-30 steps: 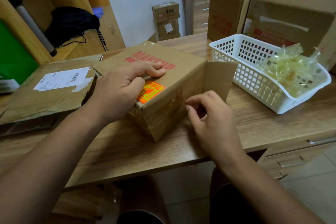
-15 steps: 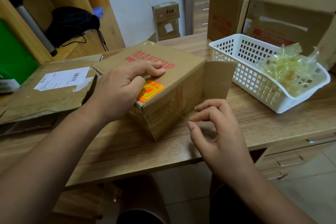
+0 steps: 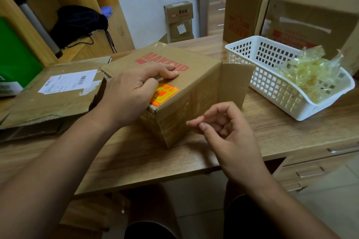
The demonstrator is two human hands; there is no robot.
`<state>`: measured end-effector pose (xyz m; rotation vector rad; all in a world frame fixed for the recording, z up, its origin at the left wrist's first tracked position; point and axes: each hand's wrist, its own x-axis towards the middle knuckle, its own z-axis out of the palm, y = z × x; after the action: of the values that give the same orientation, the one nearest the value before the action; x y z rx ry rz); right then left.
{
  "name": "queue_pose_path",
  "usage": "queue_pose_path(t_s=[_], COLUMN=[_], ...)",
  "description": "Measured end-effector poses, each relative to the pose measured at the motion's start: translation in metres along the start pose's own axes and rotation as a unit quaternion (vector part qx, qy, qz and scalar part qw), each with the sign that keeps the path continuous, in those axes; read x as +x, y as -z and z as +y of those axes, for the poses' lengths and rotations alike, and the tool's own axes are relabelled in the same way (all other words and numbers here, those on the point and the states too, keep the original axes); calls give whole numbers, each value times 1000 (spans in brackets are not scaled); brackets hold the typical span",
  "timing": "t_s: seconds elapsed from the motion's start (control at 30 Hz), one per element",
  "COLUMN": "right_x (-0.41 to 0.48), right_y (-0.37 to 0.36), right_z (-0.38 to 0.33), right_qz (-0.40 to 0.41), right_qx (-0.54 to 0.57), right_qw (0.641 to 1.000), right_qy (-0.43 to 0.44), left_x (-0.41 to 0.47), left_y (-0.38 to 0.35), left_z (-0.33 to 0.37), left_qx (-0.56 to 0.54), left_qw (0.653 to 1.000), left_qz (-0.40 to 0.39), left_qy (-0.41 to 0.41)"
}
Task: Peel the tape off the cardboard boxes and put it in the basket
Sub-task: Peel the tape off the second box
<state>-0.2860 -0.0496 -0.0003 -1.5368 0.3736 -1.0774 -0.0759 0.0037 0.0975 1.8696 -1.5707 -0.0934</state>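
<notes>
The left hand [image 3: 134, 91] lies flat on the cardboard box [image 3: 186, 91] on the tabletop [image 3: 272, 134], fingers curled over its top. The right hand [image 3: 225, 130] hovers beside the box's near corner, thumb and forefinger pressed together; whether they pinch tape I cannot tell. Crumpled tape [image 3: 308, 75] fills the white basket [image 3: 272, 91] to the right.

Matt brown cardboard box [image 3: 194, 75], glossy crumpled tape [image 3: 307, 75], white plastic basket [image 3: 272, 91].

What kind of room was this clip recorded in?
Probably an office or storeroom used for unpacking parcels: a wooden desk with drawers, shipping cartons stacked by the wall, and a white basket of peeled tape.
</notes>
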Motion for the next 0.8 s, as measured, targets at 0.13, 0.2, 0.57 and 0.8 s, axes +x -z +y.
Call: queue_pose_path(t_s=[0.13,0.2,0.57,0.8], right_x=[-15,-25,-1,-11], right_y=[-8,-12,-5,-3], right_z=[-1,-2,-2,-4], right_qz=[-26,-46,-12,6], right_qx=[-6,-9,-225,-272], right_qw=[1000,999,974,962], right_qy=[-9,-25,-12,39], left_x=[1,2,8,13], left_y=[-1,-3,-17,-23], left_z=[3,5,16,22], left_qx=[2,4,47,97], left_qw=[1000,1000,997,993], left_qz=[9,14,53,58], left_qy=[9,8,37,38])
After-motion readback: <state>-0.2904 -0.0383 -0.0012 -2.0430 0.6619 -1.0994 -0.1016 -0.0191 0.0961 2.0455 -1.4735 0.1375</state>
